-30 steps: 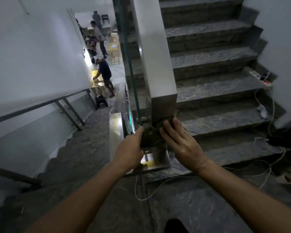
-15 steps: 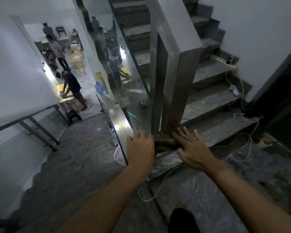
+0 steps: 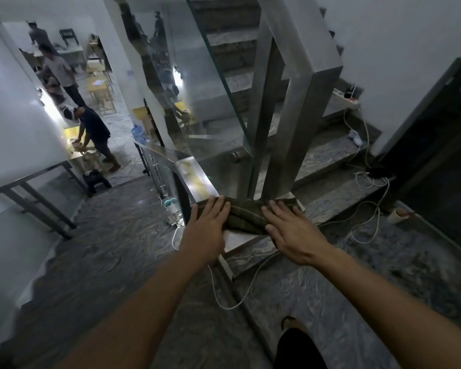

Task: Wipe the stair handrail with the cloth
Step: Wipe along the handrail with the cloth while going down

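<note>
- Both hands are lying flat, fingers spread, on a dark green cloth (image 3: pixel 246 218); the left hand (image 3: pixel 208 225) is pressing on its left end and the right hand (image 3: pixel 290 231) on its right end.
- Neither hand is closing around anything: the palms are facing down and the fingers are reaching forward over the fabric.
- The two hands are sitting apart, with a bunched, folded stretch of cloth showing between them.
- The cloth is lying across the flat steel top of the stair handrail (image 3: pixel 196 179), at the corner where the rail is turning beside the landing.
- Just behind the cloth, two steel posts (image 3: pixel 290 145) are rising from the corner, and a glass panel (image 3: pixel 197 97) is standing to their left, carrying dim reflections.
- The shiny rail surface is running away from the left hand toward the lower flight, catching a yellowish reflection.
- White cables (image 3: pixel 367 209) are trailing over the grey marbled floor and the lower steps at the right, near a paper cup (image 3: pixel 397 215).
- A power strip (image 3: pixel 346 98) with a red light is resting on a higher step against the wall.
- Down the lower flight at the left, a person in a dark shirt (image 3: pixel 95 129) is bending over a lit yellow bench, and others are standing farther back in the room.
</note>
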Tool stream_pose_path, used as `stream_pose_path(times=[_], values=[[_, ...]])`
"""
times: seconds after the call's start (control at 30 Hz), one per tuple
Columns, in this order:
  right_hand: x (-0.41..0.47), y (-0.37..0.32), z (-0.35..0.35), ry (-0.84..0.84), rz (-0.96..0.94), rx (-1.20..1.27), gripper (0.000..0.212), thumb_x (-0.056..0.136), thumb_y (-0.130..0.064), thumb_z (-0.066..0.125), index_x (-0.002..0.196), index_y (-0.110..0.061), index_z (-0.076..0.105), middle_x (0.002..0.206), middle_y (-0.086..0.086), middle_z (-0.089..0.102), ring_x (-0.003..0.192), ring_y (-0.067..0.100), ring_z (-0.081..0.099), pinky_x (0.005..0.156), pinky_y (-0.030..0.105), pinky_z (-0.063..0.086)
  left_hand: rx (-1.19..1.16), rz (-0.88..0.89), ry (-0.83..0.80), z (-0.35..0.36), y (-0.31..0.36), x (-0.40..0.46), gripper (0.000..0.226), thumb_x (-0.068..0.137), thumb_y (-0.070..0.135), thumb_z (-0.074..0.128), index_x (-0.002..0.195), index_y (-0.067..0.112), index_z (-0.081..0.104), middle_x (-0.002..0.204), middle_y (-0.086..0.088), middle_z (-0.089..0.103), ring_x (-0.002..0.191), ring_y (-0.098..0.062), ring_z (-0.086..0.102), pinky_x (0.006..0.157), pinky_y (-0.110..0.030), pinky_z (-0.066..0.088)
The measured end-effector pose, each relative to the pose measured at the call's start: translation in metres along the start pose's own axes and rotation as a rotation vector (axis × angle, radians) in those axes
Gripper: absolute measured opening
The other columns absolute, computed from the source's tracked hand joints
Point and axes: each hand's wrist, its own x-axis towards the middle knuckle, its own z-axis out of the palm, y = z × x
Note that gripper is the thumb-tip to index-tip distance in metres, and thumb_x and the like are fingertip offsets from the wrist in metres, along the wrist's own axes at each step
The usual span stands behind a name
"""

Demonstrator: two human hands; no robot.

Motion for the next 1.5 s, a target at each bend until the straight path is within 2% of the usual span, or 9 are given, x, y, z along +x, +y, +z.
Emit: stream_pose_path(times=[0.13, 0.27, 0.4, 0.6, 0.73, 0.97, 1.27, 1.37, 1.5], values=[[0.000, -0.005, 0.007, 0.068, 0.126, -0.007, 0.066, 0.093, -0.049, 0.006, 0.152, -0.020, 0.013, 0.162, 0.006, 0.011, 0.149, 0.023, 0.006, 0.120, 0.042, 0.004, -0.021, -0.012, -0.018, -0.005, -0.007, 0.010, 0.061, 0.096, 0.024, 0.043, 0.149, 0.030, 0.015, 0.160, -0.012, -0.011, 0.147, -0.027, -0.014, 0.116, -0.044, -0.011], [-0.009, -0.054, 0.014, 0.049, 0.070, 0.019, 0.067, 0.093, -0.049, 0.002, 0.152, -0.017, 0.009, 0.162, 0.008, 0.010, 0.149, 0.024, 0.005, 0.119, 0.042, 0.003, 0.058, -0.036, -0.072, -0.017, -0.031, 0.018, 0.066, 0.091, 0.025, 0.052, 0.146, 0.039, 0.020, 0.161, -0.013, -0.004, 0.148, -0.030, -0.010, 0.115, -0.054, -0.009], [-0.016, -0.086, 0.008, -0.006, 0.042, 0.056, 0.075, 0.090, -0.054, 0.006, 0.151, -0.009, 0.003, 0.161, 0.015, 0.004, 0.149, 0.025, 0.000, 0.120, 0.040, -0.002, 0.083, -0.060, -0.143, -0.032, -0.043, 0.029, 0.052, 0.095, 0.032, 0.032, 0.145, 0.041, 0.023, 0.161, -0.011, -0.002, 0.148, -0.028, -0.006, 0.115, -0.061, -0.003], [-0.007, -0.113, 0.009, -0.091, 0.007, 0.031, 0.076, 0.090, -0.055, 0.004, 0.147, -0.009, -0.018, 0.157, 0.023, -0.017, 0.146, 0.033, -0.018, 0.117, 0.043, -0.012, -0.023, -0.075, -0.181, -0.029, -0.057, 0.039, 0.051, 0.098, 0.047, 0.009, 0.148, 0.039, 0.005, 0.159, -0.006, -0.017, 0.146, -0.023, -0.019, 0.111, -0.053, -0.020], [0.011, -0.122, 0.013, -0.110, 0.022, 0.060, 0.070, 0.098, -0.046, 0.016, 0.147, -0.010, -0.018, 0.157, 0.023, -0.019, 0.145, 0.034, -0.019, 0.116, 0.044, -0.013, 0.059, -0.033, -0.207, -0.028, -0.077, 0.053, 0.054, 0.098, 0.048, 0.015, 0.148, 0.039, -0.004, 0.159, -0.003, -0.020, 0.146, -0.022, -0.020, 0.111, -0.057, -0.015], [0.045, -0.126, 0.004, -0.157, 0.037, 0.082, 0.068, 0.099, -0.039, 0.021, 0.149, -0.012, -0.016, 0.157, 0.024, -0.019, 0.146, 0.035, -0.017, 0.116, 0.043, -0.011, 0.034, 0.035, -0.232, -0.043, -0.107, 0.084, 0.055, 0.099, 0.044, 0.026, 0.149, 0.037, 0.004, 0.160, -0.003, -0.016, 0.146, -0.022, -0.018, 0.110, -0.058, -0.018], [0.093, -0.133, 0.002, -0.115, 0.029, 0.107, 0.078, 0.097, -0.029, 0.040, 0.149, -0.011, -0.016, 0.157, 0.024, -0.019, 0.145, 0.036, -0.018, 0.118, 0.045, -0.007, -0.011, 0.007, -0.170, -0.044, -0.137, 0.131, 0.054, 0.098, 0.040, 0.033, 0.149, 0.034, 0.014, 0.162, -0.004, 0.001, 0.148, -0.024, -0.005, 0.116, -0.053, -0.004], [0.111, -0.138, 0.001, -0.092, 0.048, 0.089, 0.076, 0.097, -0.030, 0.038, 0.149, -0.010, -0.015, 0.157, 0.025, -0.018, 0.146, 0.036, -0.016, 0.118, 0.046, -0.006, -0.263, -0.038, -0.105, -0.046, -0.141, 0.139, 0.049, 0.097, 0.027, 0.042, 0.145, 0.027, 0.031, 0.156, -0.006, 0.023, 0.143, -0.029, 0.019, 0.116, -0.047, 0.013], [0.132, -0.141, -0.003, -0.086, 0.030, 0.095, 0.078, 0.096, -0.028, 0.040, 0.149, -0.011, -0.014, 0.157, 0.025, -0.018, 0.146, 0.037, -0.016, 0.117, 0.046, -0.006, -0.578, -0.139, -0.049, -0.050, -0.145, 0.142, 0.041, 0.097, 0.014, 0.044, 0.138, 0.020, 0.045, 0.145, -0.012, 0.043, 0.129, -0.030, 0.041, 0.105, -0.039, 0.032]])
